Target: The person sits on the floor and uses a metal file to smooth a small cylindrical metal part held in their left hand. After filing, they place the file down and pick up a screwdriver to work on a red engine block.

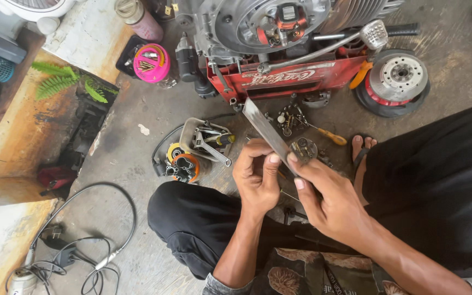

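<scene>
Pinching a flat metal file (pixel 266 130) between them, the left hand (pixel 257 177) and right hand (pixel 331 199) work above scattered parts (pixel 293 121) beside the engine (pixel 269 27).

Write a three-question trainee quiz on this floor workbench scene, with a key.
1. True or false: both hands grip the flat metal strip.
2. Which lies nearest the bare foot? A) pink round container B) yellow-handled screwdriver C) green fern
3. Fill in: the engine rests on a red ____.

Key: 1 true: left hand and right hand pinch the strip's near end. 2 B. 3 crate.
</scene>
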